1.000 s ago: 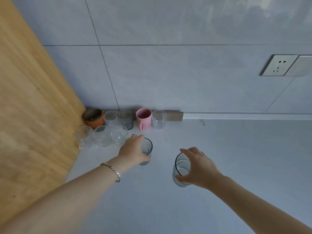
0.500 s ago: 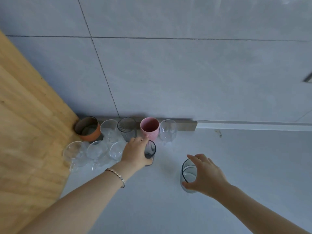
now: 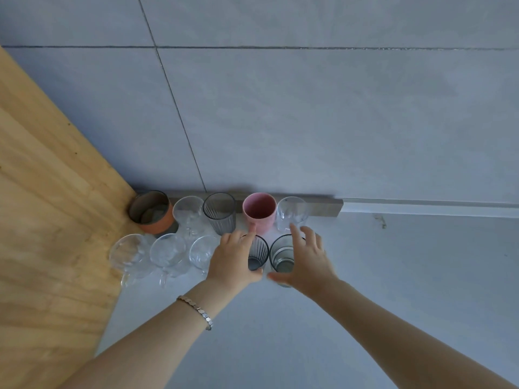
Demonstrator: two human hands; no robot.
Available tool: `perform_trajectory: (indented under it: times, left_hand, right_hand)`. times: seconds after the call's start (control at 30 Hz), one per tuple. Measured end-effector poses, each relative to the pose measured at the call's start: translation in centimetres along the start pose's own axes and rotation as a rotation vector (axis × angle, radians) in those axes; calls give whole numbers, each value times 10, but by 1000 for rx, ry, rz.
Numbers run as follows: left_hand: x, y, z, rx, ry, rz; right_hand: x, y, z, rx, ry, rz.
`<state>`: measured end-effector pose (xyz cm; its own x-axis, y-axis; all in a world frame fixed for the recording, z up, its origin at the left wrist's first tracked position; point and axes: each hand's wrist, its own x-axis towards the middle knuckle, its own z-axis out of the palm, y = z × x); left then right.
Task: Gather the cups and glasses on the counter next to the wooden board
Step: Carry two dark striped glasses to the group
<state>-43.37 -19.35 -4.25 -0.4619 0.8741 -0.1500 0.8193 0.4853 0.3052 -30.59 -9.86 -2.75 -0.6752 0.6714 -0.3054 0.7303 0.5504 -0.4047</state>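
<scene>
Cups and glasses stand in two rows on the grey counter (image 3: 407, 276) beside the wooden board (image 3: 42, 220). The back row holds a terracotta cup (image 3: 153, 213), a clear glass (image 3: 187, 213), a ribbed grey glass (image 3: 220, 211), a pink mug (image 3: 259, 210) and another clear glass (image 3: 292, 211). Three clear glass mugs (image 3: 168, 252) form the front row. My left hand (image 3: 233, 261) grips a ribbed dark glass (image 3: 257, 254) at that row's right end. My right hand (image 3: 307, 261) holds a dark-rimmed clear glass (image 3: 281, 255) right beside it, the two glasses nearly touching.
A tiled grey wall (image 3: 309, 122) rises just behind the back row, with a grey strip (image 3: 323, 206) along its foot. The counter stretches on to the right and toward me. My left wrist wears a metal bracelet (image 3: 196, 308).
My left hand has set its ribbed glass at the end of the front row. My right hand has carried its glass forward and left, up against the ribbed one.
</scene>
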Motion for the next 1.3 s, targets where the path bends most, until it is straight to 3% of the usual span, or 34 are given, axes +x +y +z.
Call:
perform_trajectory:
  times: [0.13, 0.33, 0.47, 0.63, 0.73, 0.83, 1.0, 1.3]
  left_hand:
    - [0, 2, 1, 16, 0, -13]
    - [0, 3, 2, 23, -12, -33]
    - [-1, 7, 2, 76, -43, -28]
    - [-15, 23, -14, 164, -122, -28]
    - [-36, 51, -31, 194, -30, 54]
    - [-52, 96, -39, 204, -59, 121]
    - [-68, 206, -4, 279, -405, 294]
    - [-149, 502, 107, 341, -648, 565]
  right_hand:
    - [-12, 13, 5, 117, -38, 214]
    - [-9, 13, 12, 238, -10, 223]
    - [-5, 16, 12, 260, -96, 259]
    - [-25, 44, 3, -69, -315, 269]
    - [-50, 67, -7, -175, -324, 225]
    - [-82, 99, -19, -133, -302, 220]
    - [-156, 185, -49, -55, -342, 313]
    - [-407, 415, -106, 78, -191, 707]
